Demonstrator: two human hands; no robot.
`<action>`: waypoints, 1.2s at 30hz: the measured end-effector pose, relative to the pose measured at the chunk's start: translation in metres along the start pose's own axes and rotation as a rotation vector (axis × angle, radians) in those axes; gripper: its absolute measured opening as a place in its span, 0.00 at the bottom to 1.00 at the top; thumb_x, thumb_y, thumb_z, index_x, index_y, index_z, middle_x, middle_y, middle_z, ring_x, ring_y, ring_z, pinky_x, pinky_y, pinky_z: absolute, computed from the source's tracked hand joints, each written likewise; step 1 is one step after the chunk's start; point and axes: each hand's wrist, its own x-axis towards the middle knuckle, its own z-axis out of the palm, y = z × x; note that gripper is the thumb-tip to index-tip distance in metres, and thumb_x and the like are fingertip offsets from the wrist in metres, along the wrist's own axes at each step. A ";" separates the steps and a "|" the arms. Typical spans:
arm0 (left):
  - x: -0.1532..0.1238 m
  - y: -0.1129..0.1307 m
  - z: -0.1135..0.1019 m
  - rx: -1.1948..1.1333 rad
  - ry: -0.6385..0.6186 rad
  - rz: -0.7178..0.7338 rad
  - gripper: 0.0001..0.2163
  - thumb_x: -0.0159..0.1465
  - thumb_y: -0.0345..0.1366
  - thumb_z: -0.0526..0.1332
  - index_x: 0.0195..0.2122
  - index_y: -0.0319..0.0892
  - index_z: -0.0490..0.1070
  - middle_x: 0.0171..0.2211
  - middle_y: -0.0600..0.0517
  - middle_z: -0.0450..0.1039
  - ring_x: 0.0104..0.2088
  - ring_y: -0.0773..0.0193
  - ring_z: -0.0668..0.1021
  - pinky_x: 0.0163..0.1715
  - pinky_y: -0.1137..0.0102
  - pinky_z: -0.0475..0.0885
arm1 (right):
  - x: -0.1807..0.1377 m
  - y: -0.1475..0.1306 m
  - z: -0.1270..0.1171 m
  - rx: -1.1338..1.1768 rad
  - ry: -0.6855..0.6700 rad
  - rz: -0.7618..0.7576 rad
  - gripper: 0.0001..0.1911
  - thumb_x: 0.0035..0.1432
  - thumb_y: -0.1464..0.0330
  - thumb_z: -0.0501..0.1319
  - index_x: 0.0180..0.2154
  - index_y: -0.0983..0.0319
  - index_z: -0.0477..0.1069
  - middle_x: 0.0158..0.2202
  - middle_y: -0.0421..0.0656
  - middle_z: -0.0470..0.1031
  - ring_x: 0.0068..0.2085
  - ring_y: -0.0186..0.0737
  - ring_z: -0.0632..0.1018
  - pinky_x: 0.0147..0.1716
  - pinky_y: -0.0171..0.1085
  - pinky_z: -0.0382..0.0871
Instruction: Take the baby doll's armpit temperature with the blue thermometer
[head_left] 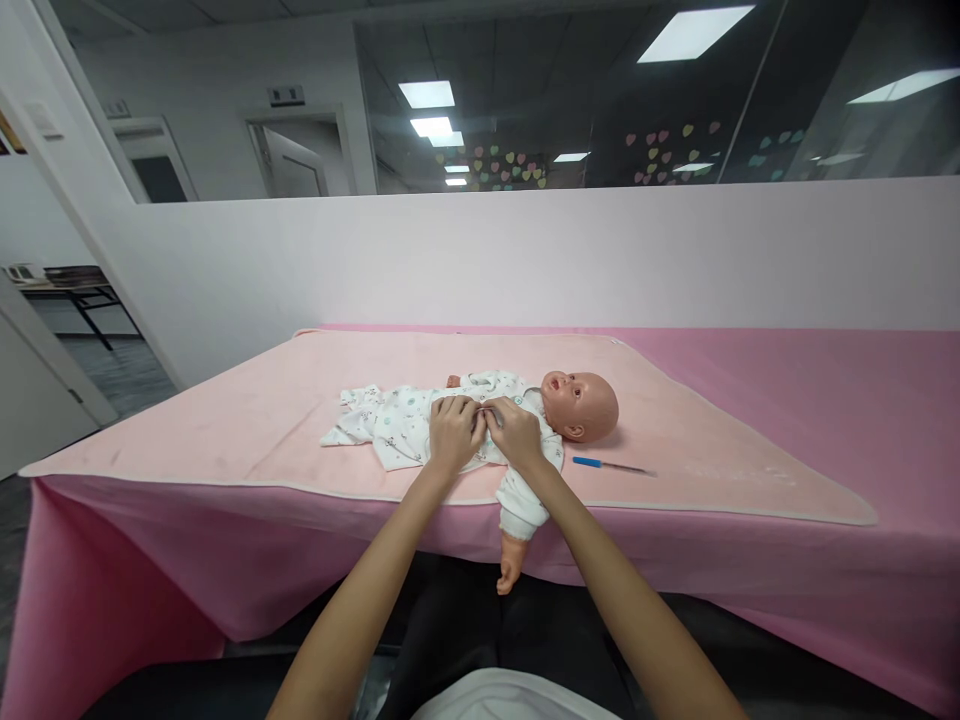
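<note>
A baby doll (pixel 592 405) lies on its back with its head to the right, dressed in white baby clothes (pixel 401 425) with a small print. My left hand (pixel 454 428) rests on the doll's chest, fingers curled and pinching the front of the clothes. Close beside it, my right hand (pixel 513 430) is closed on the same garment, its fingertips nearly meeting the left ones. What exactly sits between the fingertips is too small to make out. The doll's near arm (pixel 514 555) hangs over the table's front edge, below my right wrist.
A thin tool with a blue handle (pixel 587 462) lies by the doll's head. Under both is a peach pad (pixel 285 400) on a pink tablecloth (pixel 810 400). Behind the table rises a white wall (pixel 525 260) with glass above. A side table (pixel 75 285) stands far left.
</note>
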 end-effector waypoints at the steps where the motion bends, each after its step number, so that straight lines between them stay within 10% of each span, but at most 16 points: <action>1: 0.000 0.000 0.000 0.002 -0.003 0.003 0.06 0.61 0.34 0.53 0.33 0.43 0.68 0.34 0.50 0.71 0.36 0.60 0.70 0.42 0.62 0.59 | 0.000 0.001 0.001 0.013 0.011 0.009 0.08 0.57 0.71 0.53 0.34 0.58 0.70 0.34 0.38 0.76 0.34 0.36 0.74 0.30 0.32 0.62; 36: -0.001 -0.003 0.001 -0.124 0.050 0.029 0.04 0.61 0.33 0.54 0.32 0.43 0.67 0.29 0.54 0.74 0.33 0.64 0.73 0.44 0.63 0.60 | 0.001 -0.001 -0.001 0.059 0.051 0.039 0.10 0.54 0.72 0.51 0.33 0.59 0.70 0.33 0.41 0.76 0.35 0.38 0.75 0.33 0.34 0.64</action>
